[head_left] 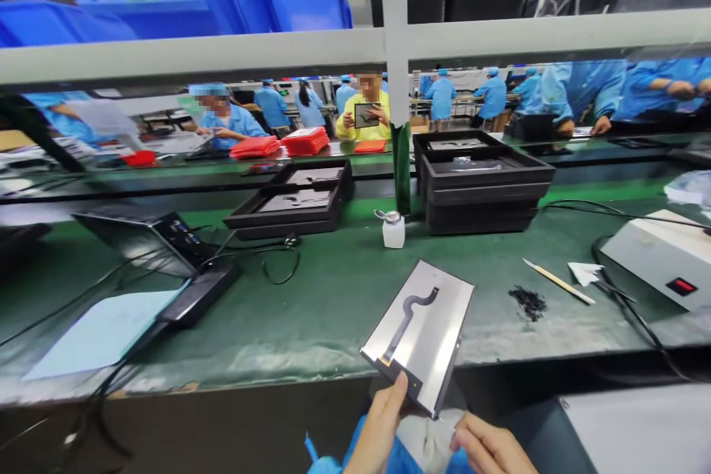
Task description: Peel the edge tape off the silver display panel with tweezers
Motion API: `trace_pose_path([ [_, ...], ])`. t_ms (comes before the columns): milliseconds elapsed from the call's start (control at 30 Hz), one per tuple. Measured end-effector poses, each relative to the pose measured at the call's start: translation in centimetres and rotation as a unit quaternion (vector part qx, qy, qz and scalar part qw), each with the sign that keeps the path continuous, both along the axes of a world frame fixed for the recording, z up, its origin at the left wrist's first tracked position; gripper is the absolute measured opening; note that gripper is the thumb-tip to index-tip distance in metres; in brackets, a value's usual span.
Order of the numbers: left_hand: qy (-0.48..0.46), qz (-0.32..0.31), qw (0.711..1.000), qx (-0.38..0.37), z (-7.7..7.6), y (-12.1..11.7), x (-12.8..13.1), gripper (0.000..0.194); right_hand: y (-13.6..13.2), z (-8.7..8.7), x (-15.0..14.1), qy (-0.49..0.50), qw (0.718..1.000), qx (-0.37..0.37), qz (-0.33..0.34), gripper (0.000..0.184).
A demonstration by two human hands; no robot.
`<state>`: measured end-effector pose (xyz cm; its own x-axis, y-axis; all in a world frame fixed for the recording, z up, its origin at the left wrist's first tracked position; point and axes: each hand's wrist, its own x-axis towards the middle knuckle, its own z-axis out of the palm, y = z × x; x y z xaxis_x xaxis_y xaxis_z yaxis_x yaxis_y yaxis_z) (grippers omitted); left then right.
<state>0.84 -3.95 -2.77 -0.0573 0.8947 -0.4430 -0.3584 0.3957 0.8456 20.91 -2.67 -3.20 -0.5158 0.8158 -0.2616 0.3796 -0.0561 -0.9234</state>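
Observation:
My left hand (378,431) pinches the near edge of a flat silver display panel (422,332) that carries a dark flex cable on its back. The panel tilts over the front edge of the green bench (333,296). My right hand (489,446) hovers just below and to the right of the panel's near corner, fingers curled, with a thin strip or wire by its fingertips that I cannot make out clearly.
Black trays (481,178) are stacked behind, with more black trays (294,200) to the left. A small white bottle (393,228) stands mid-bench. A stick tool (558,281), black scraps (529,301), a grey box (661,255), a laptop-like device (149,237) and cables lie around. Other people work beyond.

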Motion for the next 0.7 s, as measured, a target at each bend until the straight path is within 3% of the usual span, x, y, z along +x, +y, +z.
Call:
trace_pose_path([
  [233,0.019,-0.055,0.997,0.052,-0.5,0.7,1.5,0.062,-0.4,2.2,0.9,0.003,1.0,0.013,-0.025,0.051],
  [500,0.01,-0.02,0.999,0.037,0.0,0.8,3.2,0.064,-0.8,1.8,1.8,-0.001,0.996,-0.009,-0.09,0.054],
  [700,-0.004,-0.014,1.0,0.018,0.0,0.9,4.3,0.063,-1.3,3.0,1.9,0.049,0.99,-0.04,-0.124,0.056],
])
